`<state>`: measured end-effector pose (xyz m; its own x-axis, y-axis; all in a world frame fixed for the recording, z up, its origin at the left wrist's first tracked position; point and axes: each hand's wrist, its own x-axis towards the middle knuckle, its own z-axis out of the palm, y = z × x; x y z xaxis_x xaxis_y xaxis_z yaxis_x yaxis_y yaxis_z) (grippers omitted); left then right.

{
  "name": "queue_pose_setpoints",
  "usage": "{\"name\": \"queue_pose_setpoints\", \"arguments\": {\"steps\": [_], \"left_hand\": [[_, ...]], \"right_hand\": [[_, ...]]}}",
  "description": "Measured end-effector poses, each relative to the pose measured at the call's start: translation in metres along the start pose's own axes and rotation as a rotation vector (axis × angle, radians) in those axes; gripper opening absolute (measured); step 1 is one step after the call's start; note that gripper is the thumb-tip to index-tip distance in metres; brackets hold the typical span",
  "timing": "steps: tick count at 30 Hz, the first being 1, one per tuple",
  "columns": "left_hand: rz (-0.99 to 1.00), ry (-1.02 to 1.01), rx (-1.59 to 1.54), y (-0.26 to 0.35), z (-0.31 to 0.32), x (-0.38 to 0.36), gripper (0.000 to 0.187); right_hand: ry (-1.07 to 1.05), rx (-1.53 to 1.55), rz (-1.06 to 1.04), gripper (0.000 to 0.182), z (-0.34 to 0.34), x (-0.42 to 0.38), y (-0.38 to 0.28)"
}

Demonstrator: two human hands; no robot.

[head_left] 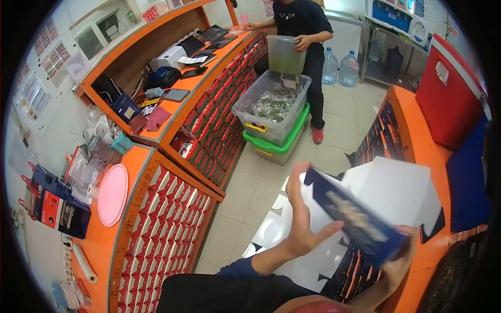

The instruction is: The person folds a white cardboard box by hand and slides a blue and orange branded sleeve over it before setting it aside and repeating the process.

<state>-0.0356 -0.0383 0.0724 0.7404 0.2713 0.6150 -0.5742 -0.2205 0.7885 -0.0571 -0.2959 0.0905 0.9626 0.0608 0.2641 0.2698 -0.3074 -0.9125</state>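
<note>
A dark blue printed cardboard box [347,211], with its white inner flaps [394,182] folded out, hangs tilted in front of me. Around its lower right corner my right hand [402,250] is closed, the fingers partly hidden by the card. My left hand [305,224] is at the box's left side, fingers stretched upward and thumb spread toward the blue panel. Under the box lie flat white card blanks [318,261], and beside them a stack of dark printed cartons [355,276] shows its edges.
Red-and-white boxes [162,235] fill the left counter's shelves, with a pink round lid [112,195] on top. Ahead, a person [302,26] holds a clear container [286,55] above a plastic bin [271,107] of small bags. A red cooler [449,94] stands on the right counter.
</note>
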Motion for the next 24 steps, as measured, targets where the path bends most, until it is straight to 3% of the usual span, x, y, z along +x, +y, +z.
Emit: {"name": "queue_pose_setpoints", "arguments": {"steps": [2,3,4,5,6,8,9,10,12,13,14,16,18,20,21,22,24], "left_hand": [[-0.164,-0.093,-0.515,-0.007,0.004,-0.004,0.122],[-0.281,-0.316,-0.561,-0.015,-0.001,-0.017,0.121],[-0.401,-0.538,-0.600,-0.020,-0.009,-0.027,0.120],[-0.063,-0.773,-0.205,-0.017,-0.015,-0.024,0.094],[-0.091,-0.892,-0.066,-0.024,-0.021,-0.041,0.079],[0.364,-1.045,0.253,-0.044,-0.011,-0.044,0.080],[-0.010,-0.938,0.081,-0.045,-0.017,-0.038,0.084],[-0.074,-0.787,0.303,-0.036,-0.021,-0.031,0.086],[0.000,-0.762,0.672,-0.058,-0.024,-0.039,0.078],[-0.009,-0.823,0.754,-0.062,-0.026,-0.045,0.076],[-0.015,-0.816,0.757,-0.064,-0.025,-0.049,0.076],[-0.153,-0.916,0.541,-0.059,-0.027,-0.059,0.073],[-0.140,-0.955,0.444,-0.058,-0.040,-0.058,0.064],[-0.255,-0.924,0.156,-0.063,-0.045,-0.052,0.048],[-0.422,-0.906,0.077,-0.057,-0.047,-0.044,0.032],[-0.419,-0.908,0.077,-0.048,-0.048,-0.038,0.032],[-0.611,-0.871,0.123,-0.035,-0.049,-0.029,0.019]], "right_hand": [[-0.428,0.451,0.735,0.086,-0.059,0.020,0.023],[-0.431,0.448,0.730,0.086,-0.051,0.022,0.024],[-0.297,0.393,0.548,0.081,-0.029,0.024,0.028],[-0.165,0.338,0.369,0.077,-0.001,0.024,0.033],[-0.034,0.284,0.196,0.072,0.029,0.023,0.038],[0.225,0.174,-0.141,0.064,0.071,0.017,0.041],[0.322,0.018,-0.077,0.063,0.078,0.016,0.037],[0.413,-0.144,-0.017,0.062,0.080,0.014,0.036],[0.121,-0.241,-0.440,0.065,0.085,-0.001,0.079],[-0.032,-0.109,-0.443,0.061,0.096,-0.009,0.062],[-0.165,-0.249,-0.379,0.053,0.104,-0.017,0.041],[-0.297,-0.276,-0.346,0.061,0.113,-0.025,0.035],[-0.259,-0.373,-0.506,0.042,0.118,-0.025,0.035],[-0.237,-0.334,-0.448,0.036,0.114,-0.027,0.033],[-0.101,-0.307,-0.401,0.034,0.111,-0.027,0.035],[0.037,-0.279,-0.357,0.033,0.108,-0.026,0.037],[0.158,-0.116,-0.267,0.034,0.110,-0.025,0.042]]}}
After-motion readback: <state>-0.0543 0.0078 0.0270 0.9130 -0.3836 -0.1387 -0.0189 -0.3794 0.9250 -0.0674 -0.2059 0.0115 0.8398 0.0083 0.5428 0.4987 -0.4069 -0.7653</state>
